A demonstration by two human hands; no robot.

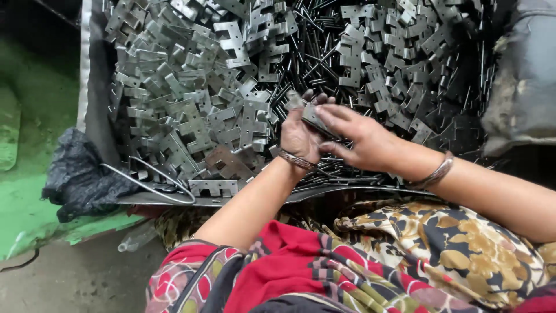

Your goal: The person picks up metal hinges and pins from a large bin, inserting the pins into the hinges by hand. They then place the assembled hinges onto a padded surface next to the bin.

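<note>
Both hands meet over the middle of the tray, just above its near edge. Left hand: fingers curled up and closed round a hinge leaf, back of hand to camera, so the actual grip is hidden. Right hand: fingers half-extended, laid flat across the same leaf from the right, thumb underneath. Whether it also pinches a pin I cannot tell; blur and the fingers cover it.

Around the hands:
- Left and ahead of the left hand: heap of leaves, tangled, notched edges up.
- Ahead and right of the right hand: a second heap of leaves, with loose dark pins lying under and between them, running to the far edge.
- Just below both wrists: more pins against the tray lip.
- Far left of the left hand: black bag and a wire loop over the tray edge.
- Bangle on each wrist.

Risks, as I judge them:
- Bare skin against stamped edges; a slip of the leaf cuts a fingertip.
- A bangle or the loose cloth over the lap snags a notch and drags leaves off the tray.
- A dropped leaf vanishes into the pile.
- Pin ends poke the wrists resting on them.
</note>
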